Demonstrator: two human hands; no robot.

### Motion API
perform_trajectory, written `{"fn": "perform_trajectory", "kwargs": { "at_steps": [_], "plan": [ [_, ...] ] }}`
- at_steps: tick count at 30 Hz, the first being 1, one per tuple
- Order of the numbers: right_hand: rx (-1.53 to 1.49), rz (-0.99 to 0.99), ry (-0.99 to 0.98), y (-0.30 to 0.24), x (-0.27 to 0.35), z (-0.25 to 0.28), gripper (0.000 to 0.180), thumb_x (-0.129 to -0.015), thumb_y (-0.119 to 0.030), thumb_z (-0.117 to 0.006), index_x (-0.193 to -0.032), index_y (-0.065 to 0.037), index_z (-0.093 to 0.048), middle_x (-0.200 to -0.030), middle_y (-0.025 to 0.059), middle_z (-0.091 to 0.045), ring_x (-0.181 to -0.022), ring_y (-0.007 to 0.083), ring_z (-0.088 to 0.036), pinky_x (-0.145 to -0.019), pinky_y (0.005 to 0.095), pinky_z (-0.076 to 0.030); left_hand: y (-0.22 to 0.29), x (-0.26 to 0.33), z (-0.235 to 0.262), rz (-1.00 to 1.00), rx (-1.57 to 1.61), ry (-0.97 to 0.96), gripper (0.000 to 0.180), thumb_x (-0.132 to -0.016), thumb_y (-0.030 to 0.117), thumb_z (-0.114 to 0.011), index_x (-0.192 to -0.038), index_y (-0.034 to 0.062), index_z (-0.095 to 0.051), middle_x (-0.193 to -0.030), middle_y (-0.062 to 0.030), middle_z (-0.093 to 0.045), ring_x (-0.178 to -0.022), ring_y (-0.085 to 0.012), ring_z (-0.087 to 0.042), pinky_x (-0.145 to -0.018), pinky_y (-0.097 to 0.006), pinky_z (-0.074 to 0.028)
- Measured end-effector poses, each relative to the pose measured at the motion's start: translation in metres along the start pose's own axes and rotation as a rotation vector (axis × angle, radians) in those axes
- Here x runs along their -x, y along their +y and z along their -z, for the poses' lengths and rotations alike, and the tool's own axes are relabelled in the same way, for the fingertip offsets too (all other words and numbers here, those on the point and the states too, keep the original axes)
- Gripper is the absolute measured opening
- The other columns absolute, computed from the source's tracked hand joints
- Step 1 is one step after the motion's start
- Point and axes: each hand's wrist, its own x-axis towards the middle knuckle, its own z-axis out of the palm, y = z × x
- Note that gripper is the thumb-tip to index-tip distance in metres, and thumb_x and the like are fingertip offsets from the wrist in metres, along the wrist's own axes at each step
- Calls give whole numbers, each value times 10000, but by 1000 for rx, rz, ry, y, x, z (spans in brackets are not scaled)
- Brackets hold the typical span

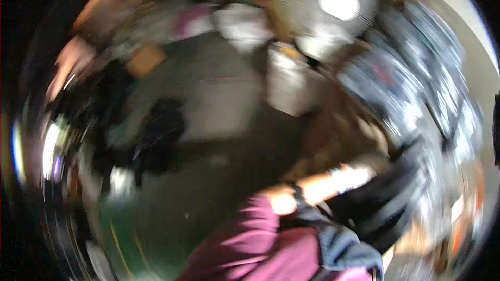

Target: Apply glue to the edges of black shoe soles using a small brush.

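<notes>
Motion blur smears the whole picture. An arm in a purple sleeve, seemingly my left, reaches across my body toward the right, with a dark band around its bare forearm. At its end my left hand [359, 175] is a pale smear, its fingers not readable. It is nearest to a black cloth or bag [385, 198]; I cannot tell whether it touches or holds it. Blue-grey fabric [346, 250] lies against my purple clothing. My right hand cannot be made out.
A large round fan [325, 2] stands at the far side. White sacks [289, 80] lie below it, and plastic-wrapped bundles [385, 80] pile up on the right. A brown box [146, 60] is at the far left. Someone else's arm [70, 65] shows at the left rim.
</notes>
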Motion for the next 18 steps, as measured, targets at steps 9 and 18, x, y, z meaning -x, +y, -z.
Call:
{"fn": "perform_trajectory", "kwargs": {
  "at_steps": [9,18],
  "plan": [
    [315,-905,36,63,70,-3,285,-1037,-189,-511,-1221,-58,-684,-1144,165,-716,-1033,276,-667,-937,370,-533,102,114,134,43,1079,-686,597,-1021,194,-542,-1565,13,-373,-1403,-133,-595,-1201,-248,-623,-1010,-353,-509],
    [-1368,-861,842,31,34,40,295,-977,-192,-688,-1224,-32,-698,-1108,28,-736,-972,118,-665,-895,294,-546,61,97,179,-2,1279,-273,582,-1083,85,-434,-1640,17,-280,-1531,-113,-517,-1272,-229,-572,-1089,-325,-464]
  ]
}}
